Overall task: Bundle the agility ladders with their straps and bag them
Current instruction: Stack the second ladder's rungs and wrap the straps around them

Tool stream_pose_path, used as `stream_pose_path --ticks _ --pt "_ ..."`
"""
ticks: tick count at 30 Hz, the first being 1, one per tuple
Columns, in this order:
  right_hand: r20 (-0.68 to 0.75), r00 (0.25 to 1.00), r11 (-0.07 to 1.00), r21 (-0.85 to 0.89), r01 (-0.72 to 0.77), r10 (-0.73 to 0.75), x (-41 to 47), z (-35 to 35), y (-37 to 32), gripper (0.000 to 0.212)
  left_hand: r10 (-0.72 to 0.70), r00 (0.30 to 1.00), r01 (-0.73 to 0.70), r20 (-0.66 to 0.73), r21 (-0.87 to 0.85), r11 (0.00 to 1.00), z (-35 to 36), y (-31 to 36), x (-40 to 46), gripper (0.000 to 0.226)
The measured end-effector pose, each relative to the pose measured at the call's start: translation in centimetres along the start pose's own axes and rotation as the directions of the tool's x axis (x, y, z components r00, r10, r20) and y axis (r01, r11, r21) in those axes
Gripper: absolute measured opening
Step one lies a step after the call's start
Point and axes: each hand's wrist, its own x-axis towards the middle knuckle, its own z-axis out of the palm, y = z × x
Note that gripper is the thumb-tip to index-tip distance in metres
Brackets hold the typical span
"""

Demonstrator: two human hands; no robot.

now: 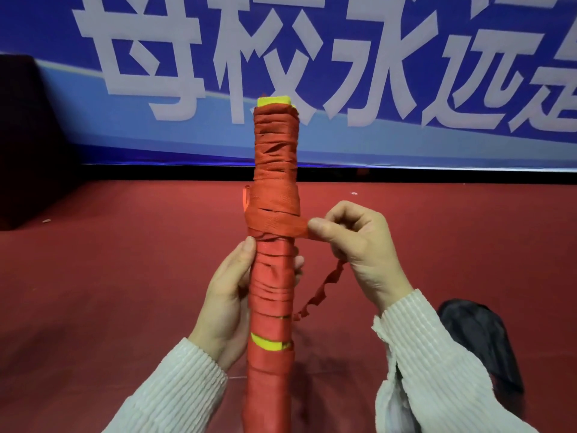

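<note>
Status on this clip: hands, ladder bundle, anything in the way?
Left hand grips upright ladder bundle. Right hand pinches red strap, pulled taut across bundle. Black bag on floor at right, nothing blocking.

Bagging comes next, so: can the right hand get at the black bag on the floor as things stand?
Probably not yet: the right hand pinches the red strap taut around the ladder bundle. The black bag lies open to reach beside that forearm.

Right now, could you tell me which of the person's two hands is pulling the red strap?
The right hand pinches the flat red fabric strap and draws it sideways; the left hand only grips the upright red-wrapped ladder bundle below the wrap.
</note>
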Motion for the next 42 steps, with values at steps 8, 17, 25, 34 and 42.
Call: stream_pose_path --ticks 8,17,25,34,42 --pt "0.05 0.997 0.992 -0.115 -0.061 0.067 -0.3 2.0 1.1 0.04 -0.332 0.929 0.32 0.165 0.091 0.943 1.0 -0.6 -0.4 0.07" --pt "-0.072 0.99 0.975 -0.196 0.109 -0.125 0.1 0.5 -0.3 0.052 -0.154 0.977 0.165 0.15 -0.069 0.984 0.0 -0.1 -0.3 0.079" --pt "0.177 0.981 0.996 0.007 -0.084 0.081 0.1 -2.5 -0.4 0.009 -0.085 0.99 0.098 0.116 -0.109 0.989 -0.5 0.8 0.0 0.067" --pt "0.157 0.983 0.986 -0.153 -0.067 0.091 0.2 -4.4 -0.5 0.049 0.051 0.995 -0.025 0.088 -0.277 0.961 -2.7 3.1 1.4 0.061" --pt "-0.283 0.947 0.463 -0.826 -0.32 0.15 0.7 -5.1 2.4 0.078 0.118 0.992 -0.124 -0.037 -0.332 0.935 -5.2 5.1 2.1 0.042"
